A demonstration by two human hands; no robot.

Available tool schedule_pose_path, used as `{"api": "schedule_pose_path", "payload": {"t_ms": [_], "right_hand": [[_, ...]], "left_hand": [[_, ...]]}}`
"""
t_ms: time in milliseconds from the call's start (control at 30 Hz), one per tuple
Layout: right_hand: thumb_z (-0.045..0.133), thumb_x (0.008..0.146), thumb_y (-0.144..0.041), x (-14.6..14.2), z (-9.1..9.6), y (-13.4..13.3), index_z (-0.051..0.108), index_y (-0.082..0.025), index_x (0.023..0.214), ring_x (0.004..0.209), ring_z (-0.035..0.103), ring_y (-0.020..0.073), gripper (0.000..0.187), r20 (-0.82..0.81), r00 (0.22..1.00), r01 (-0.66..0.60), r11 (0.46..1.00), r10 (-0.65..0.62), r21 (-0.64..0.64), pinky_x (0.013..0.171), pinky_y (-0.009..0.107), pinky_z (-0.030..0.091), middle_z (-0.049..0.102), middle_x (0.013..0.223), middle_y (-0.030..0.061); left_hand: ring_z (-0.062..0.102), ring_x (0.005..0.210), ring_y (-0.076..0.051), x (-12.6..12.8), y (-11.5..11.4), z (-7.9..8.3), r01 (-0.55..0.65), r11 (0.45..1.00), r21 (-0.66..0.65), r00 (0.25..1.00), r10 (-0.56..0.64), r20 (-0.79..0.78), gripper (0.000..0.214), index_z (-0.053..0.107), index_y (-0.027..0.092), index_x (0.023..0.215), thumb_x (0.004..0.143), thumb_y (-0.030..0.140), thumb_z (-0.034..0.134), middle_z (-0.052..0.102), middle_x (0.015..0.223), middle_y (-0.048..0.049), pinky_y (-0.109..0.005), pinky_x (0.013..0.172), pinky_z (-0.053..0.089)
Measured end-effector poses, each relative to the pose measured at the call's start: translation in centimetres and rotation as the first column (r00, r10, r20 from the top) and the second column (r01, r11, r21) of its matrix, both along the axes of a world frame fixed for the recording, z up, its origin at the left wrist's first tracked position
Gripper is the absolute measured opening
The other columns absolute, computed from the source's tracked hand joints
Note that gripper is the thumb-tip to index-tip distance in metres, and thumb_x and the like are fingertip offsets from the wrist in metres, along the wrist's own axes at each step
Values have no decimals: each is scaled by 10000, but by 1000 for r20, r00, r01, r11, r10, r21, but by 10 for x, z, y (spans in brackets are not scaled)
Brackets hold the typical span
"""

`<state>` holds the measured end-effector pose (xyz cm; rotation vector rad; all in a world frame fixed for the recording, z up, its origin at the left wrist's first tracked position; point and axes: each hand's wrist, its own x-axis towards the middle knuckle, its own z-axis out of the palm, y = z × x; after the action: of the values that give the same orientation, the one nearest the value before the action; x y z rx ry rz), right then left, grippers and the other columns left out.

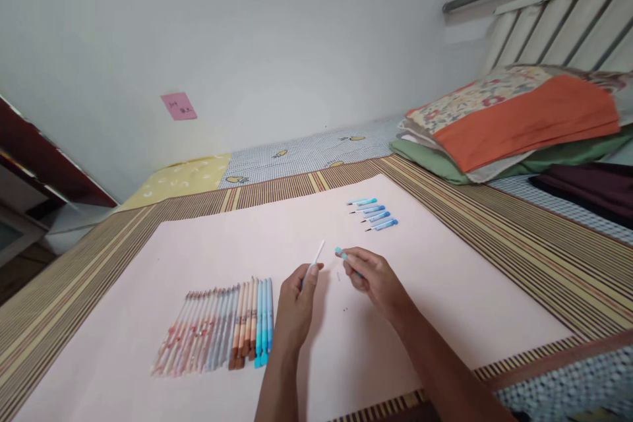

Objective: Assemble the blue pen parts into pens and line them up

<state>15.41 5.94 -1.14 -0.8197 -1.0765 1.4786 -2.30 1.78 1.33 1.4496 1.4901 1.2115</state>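
Striped mat [544,257] under everything, running out well past both hands. Pink sheet [445,290] on top of it; both my hands are over its middle. Stack of folded bedding [514,119] far beyond my right hand, off the sheet.

Row of pens [222,330] just left of my left wrist, lying side by side on the sheet: pale pink ones at the far left, orange next, two blue nearest the wrist.

Left hand [297,306]: fingers closed around a thin white tube [316,256], which sticks up and away from my fingertips, tilted toward the right hand. Right hand [376,277]: fingertips pinched on a small blue piece [341,253], its end poking out toward the tube. Tube and piece are close but apart.

Five short blue pieces [373,214] in a neat row beyond my right hand, each with a thin dark tip pointing left. Can't tell what the few tiny specks on the sheet between my hands are.
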Motion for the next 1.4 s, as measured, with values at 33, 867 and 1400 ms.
{"api": "schedule_pose_path", "payload": {"t_ms": [33, 867, 1400], "right_hand": [[711, 820, -408, 2, 2, 0, 694, -174, 909, 452, 297, 44, 251, -54, 999, 1, 1000, -2, -19, 444, 235, 168, 548, 667, -26], [861, 654, -236, 21, -1, 11, 711, -155, 833, 535, 342, 71, 247, -368, 923, 60, 986, -115, -157, 445, 213, 275, 425, 616, -52], [833, 636, -201, 30, 0, 12, 742, -160, 821, 520, 260, 75, 210, -306, 949, 47, 992, -80, -113, 469, 248, 254, 365, 569, -70]], "left_hand": [[557, 746, -207, 0, 0, 0, -5, 1000, -3, 1000, 5, -10, 483, 778, 194, 1033, 928, 572, 495, 656, 778, -38, -280, 682, 393], [569, 762, -215, 0, 1, -10, 16, 998, 60, 973, -1, -231, 349, 742, 272, 1165, 933, 447, 549, 657, 872, -55, -322, 698, 411], [555, 716, -198, -1, 0, -7, 20, 995, 100, 951, 12, -308, 326, 748, 280, 1157, 934, 421, 555, 604, 818, -38, -308, 675, 410]]}}
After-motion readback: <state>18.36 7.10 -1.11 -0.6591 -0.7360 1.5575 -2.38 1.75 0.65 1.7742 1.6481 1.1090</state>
